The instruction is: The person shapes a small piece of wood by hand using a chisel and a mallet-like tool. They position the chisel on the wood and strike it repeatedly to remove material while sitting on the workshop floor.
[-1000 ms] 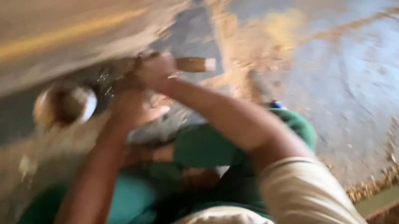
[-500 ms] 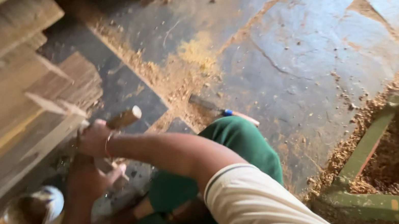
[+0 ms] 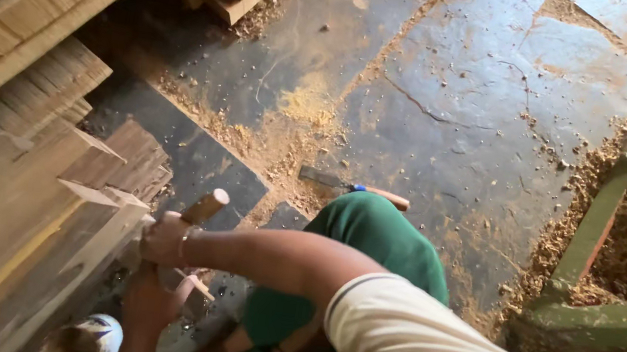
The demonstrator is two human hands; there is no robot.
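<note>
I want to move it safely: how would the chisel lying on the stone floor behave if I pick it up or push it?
The chisel looks stiff: a flat metal blade on a wooden handle. It probably feels blade-heavy. Pushed, the rounded handle might roll a little, but the flat blade and the sawdust around it should stop it.

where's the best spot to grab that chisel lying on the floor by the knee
Probably the wooden handle at the right end of the chisel. It lies flat on the stone floor with the dark blade pointing left, so come from above at the right, fingers across the handle, clear of the blade.
</note>
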